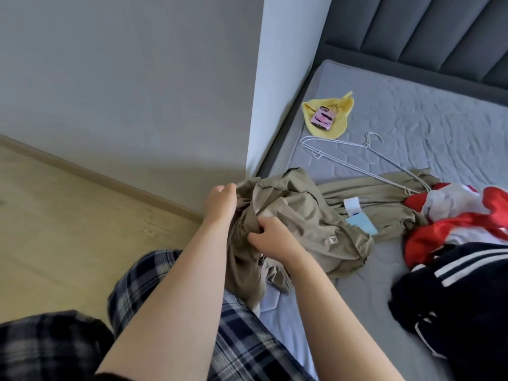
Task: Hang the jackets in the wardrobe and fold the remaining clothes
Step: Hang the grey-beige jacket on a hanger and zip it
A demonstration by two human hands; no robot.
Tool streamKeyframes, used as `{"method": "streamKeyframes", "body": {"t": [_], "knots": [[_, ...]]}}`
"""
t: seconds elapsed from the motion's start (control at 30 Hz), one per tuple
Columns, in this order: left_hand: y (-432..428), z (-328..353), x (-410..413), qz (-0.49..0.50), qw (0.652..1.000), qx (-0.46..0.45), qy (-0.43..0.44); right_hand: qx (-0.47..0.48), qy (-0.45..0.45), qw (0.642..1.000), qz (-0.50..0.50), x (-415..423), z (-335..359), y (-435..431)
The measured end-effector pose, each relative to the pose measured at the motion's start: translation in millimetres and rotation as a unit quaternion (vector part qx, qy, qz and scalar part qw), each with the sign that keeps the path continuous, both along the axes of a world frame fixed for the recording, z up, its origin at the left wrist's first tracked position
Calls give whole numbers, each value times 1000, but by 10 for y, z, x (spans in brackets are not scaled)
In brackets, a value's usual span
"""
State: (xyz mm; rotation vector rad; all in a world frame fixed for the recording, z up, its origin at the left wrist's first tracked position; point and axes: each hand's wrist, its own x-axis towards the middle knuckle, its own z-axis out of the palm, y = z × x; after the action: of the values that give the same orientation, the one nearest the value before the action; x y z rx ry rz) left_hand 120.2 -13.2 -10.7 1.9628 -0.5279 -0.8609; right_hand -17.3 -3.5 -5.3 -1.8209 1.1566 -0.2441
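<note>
Khaki jacket (308,213) on mattress (412,111), wire hanger (357,155) beyond, red garment (428,235) beside

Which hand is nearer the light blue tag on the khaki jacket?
Right. The right hand grips the khaki jacket left of the light blue tag; the left hand holds its far left edge.

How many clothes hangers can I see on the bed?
1 for certain: a white wire hanger lies on the mattress, its right end over the khaki clothes. Its doubled wires suggest a second may be stacked with it.
</note>
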Motion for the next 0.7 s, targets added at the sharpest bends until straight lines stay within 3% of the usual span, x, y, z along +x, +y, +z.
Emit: {"method": "streamKeyframes", "body": {"t": [0.07, 0.13, 0.2, 0.27, 0.37, 0.47, 0.6, 0.7], "knots": [[31, -29, -10, -47, 999, 19, -18, -116, 23, 988, -104, -37, -53, 9], [51, -57, -49, -85, 996, 31, -22, -236, -7, 931, -279, -131, -94, -29], [51, -88, -97, -100, 994, 30, -24, -294, 29, 887, -354, -292, -178, -147], [42, -115, -137, -115, 990, 40, -67, -187, 109, 917, -335, -428, -263, -248], [49, -119, -211, -169, 963, 67, -197, -29, 153, 967, -202, -466, -411, -168], [50, -135, -255, -225, 941, 82, -241, -76, 134, 980, -123, -410, -428, -25], [62, -169, -177, -229, 956, 123, -134, -139, 105, 984, -41, -370, -346, -51], [91, -159, -172, -214, 957, 119, -156, -133, 1, 985, -112, -405, -318, -53]]}}
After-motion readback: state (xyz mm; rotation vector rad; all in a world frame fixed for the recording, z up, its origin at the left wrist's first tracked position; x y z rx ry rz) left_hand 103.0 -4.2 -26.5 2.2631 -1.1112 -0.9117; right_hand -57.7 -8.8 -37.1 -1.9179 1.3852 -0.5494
